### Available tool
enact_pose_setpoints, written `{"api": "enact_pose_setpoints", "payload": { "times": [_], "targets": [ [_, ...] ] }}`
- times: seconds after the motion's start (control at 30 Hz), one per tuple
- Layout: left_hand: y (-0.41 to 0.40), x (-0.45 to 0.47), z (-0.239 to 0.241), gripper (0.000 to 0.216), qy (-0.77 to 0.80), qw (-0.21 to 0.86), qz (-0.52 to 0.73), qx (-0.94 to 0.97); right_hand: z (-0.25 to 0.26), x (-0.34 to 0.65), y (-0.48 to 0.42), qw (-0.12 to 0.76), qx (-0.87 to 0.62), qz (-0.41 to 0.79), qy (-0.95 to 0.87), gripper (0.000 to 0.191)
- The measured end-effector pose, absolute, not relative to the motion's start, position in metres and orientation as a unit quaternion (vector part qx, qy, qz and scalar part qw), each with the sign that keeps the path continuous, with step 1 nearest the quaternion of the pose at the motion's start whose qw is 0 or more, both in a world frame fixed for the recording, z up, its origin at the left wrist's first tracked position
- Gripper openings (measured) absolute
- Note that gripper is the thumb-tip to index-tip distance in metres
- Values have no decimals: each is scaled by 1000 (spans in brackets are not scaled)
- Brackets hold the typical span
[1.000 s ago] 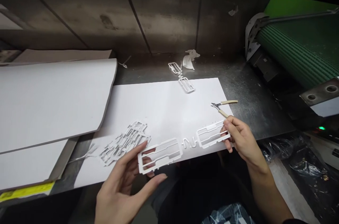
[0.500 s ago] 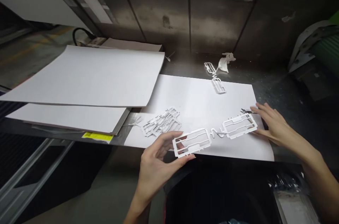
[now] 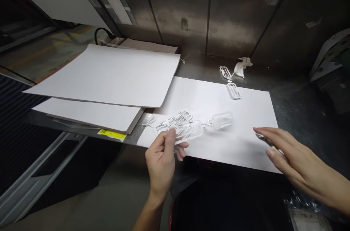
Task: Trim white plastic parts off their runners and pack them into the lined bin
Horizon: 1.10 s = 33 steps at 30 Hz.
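My left hand (image 3: 160, 160) pinches one end of a white plastic part (image 3: 195, 130), two slotted rectangular frames joined by a wavy runner. Motion blurs its far frame. Just behind and partly overlapped by it lies a pile of similar white frames (image 3: 169, 123) on a white sheet (image 3: 243, 143). Over the sheet's right side, my right hand (image 3: 296, 158) is closed around a small metal tool, seemingly nippers (image 3: 263, 139); only the dark tip and part of the handle show. At the back, another joined pair of white frames (image 3: 233, 91) lies across the sheet's edge.
Large white sheets (image 3: 109, 78) are stacked at the left, overhanging the bench's front edge. A crumpled white scrap (image 3: 240, 67) lies near the metal back wall (image 3: 232, 23). A yellow label (image 3: 111, 134) marks the left front edge. Grey machinery (image 3: 332, 58) stands at the far right.
My left hand has turned and swung the held frames left, over the pile. My right hand has come off the frames' right end and drawn back with the tool. The view has shifted slightly left.
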<state>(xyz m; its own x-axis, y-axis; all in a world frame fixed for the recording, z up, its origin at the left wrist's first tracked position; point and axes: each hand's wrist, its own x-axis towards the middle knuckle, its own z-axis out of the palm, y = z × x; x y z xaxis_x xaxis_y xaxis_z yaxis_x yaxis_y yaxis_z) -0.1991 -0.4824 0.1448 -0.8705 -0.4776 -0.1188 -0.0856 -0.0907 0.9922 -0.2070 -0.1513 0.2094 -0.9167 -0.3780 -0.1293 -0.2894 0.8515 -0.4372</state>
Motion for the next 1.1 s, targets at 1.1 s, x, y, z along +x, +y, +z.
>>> {"api": "enact_pose_setpoints", "payload": {
  "times": [1.1],
  "targets": [
    [-443, -171, 150, 39, -585, 123, -772, 216, 221, -216, -253, 317, -110, -477, 812, 51]
  ]
}}
